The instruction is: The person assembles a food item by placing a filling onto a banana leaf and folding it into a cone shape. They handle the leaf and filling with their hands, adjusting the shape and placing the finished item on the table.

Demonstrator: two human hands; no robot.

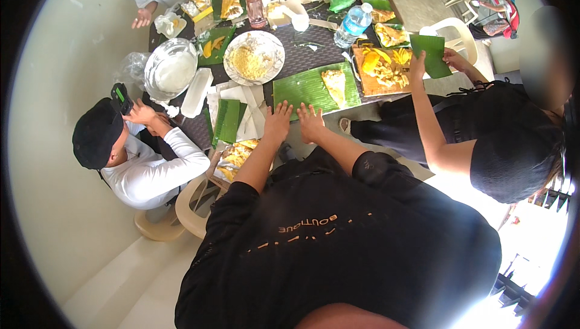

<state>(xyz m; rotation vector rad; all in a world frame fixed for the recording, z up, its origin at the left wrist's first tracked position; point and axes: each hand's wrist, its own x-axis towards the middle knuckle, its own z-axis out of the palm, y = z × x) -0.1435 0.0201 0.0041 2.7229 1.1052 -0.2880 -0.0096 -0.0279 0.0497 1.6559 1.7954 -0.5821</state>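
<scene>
My left hand (278, 122) and my right hand (310, 122) lie side by side, fingers spread, on the near edge of a large green banana leaf (300, 90) spread on the dark woven table (305, 54). Neither hand holds anything. A folded yellow piece of food (335, 85) rests on the leaf's far right part, a hand's length beyond my right fingers. My black-sleeved arms reach up from my torso at the lower edge.
Left, a seated person in white with a black cap (95, 133) holds a dark device. Right, a person in black holds a leaf piece (432, 55) beside a wooden board of yellow fruit (382, 70). A food plate (254, 57), metal bowl (171, 68), water bottle (353, 24) crowd the table.
</scene>
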